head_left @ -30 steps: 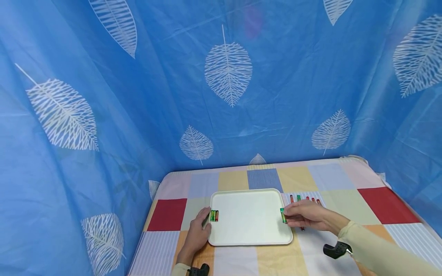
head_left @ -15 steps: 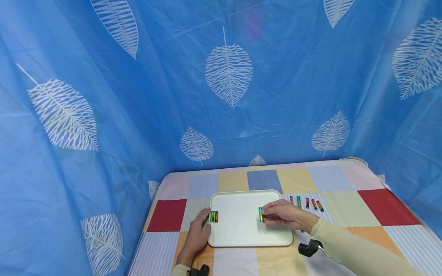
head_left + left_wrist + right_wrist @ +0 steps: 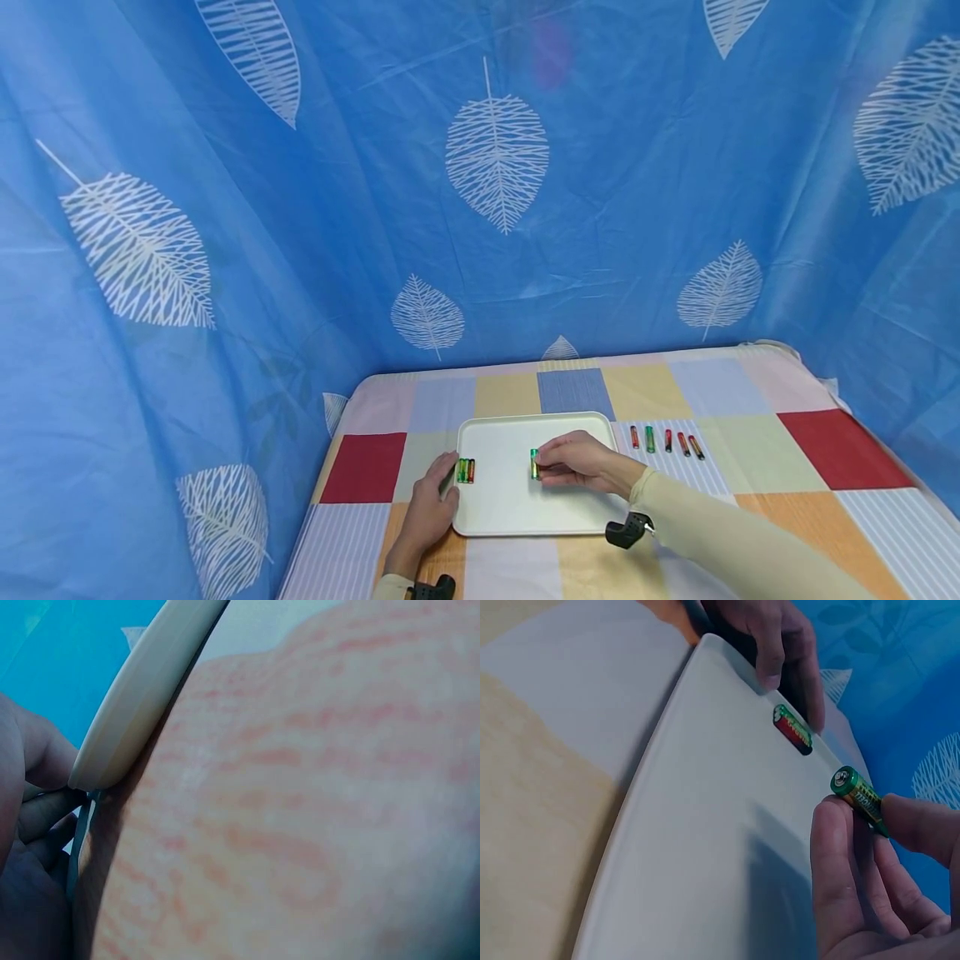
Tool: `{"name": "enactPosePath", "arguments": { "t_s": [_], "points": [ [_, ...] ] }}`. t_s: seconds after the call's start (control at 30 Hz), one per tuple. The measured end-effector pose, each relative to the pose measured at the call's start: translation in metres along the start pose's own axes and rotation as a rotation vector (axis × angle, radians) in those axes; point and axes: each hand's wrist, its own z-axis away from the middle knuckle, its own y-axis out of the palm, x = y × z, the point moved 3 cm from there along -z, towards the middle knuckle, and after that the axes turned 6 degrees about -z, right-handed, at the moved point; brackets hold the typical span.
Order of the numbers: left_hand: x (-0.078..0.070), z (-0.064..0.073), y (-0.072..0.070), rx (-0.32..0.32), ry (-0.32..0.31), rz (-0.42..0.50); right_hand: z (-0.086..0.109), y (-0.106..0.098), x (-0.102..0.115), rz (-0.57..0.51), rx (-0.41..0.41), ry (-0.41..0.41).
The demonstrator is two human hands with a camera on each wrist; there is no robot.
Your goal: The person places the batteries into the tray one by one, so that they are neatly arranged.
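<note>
My right hand point(image 3: 581, 460) pinches a green and gold battery point(image 3: 859, 796) between thumb and fingers. It holds the battery over the middle of a white rectangular tray point(image 3: 543, 508), above the surface in the right wrist view. A short row of small batteries point(image 3: 471, 471), green ones and a red one, lies side by side against the tray's left wall. There my left hand point(image 3: 427, 508) rests along the outside edge, thumb and index finger touching the rim. In the left wrist view its thumb meets the tray rim point(image 3: 120, 727), the other fingers partly in shadow.
Right of the tray, several loose red batteries point(image 3: 668, 440) and a green battery point(image 3: 649, 439) lie apart on the patchwork tablecloth point(image 3: 780, 521). A blue curtain point(image 3: 600, 208) with white leaf prints hangs around the table's back and sides.
My right hand has carried the green battery leftward from the tray's right rim to over its middle. The left hand and the row of batteries beside it have stayed put.
</note>
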Motion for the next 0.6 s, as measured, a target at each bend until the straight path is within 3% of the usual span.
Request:
{"name": "enactPosePath", "arguments": {
  "t_s": [0.33, 0.6],
  "points": [
    [0.001, 0.001, 0.001, -0.003, -0.002, -0.006, -0.018, 0.025, -0.003, 0.092, -0.023, -0.017],
    [0.002, 0.0, 0.001, -0.01, 0.005, -0.019, -0.036, 0.043, -0.002, 0.086, -0.026, -0.015]
  ]
}}
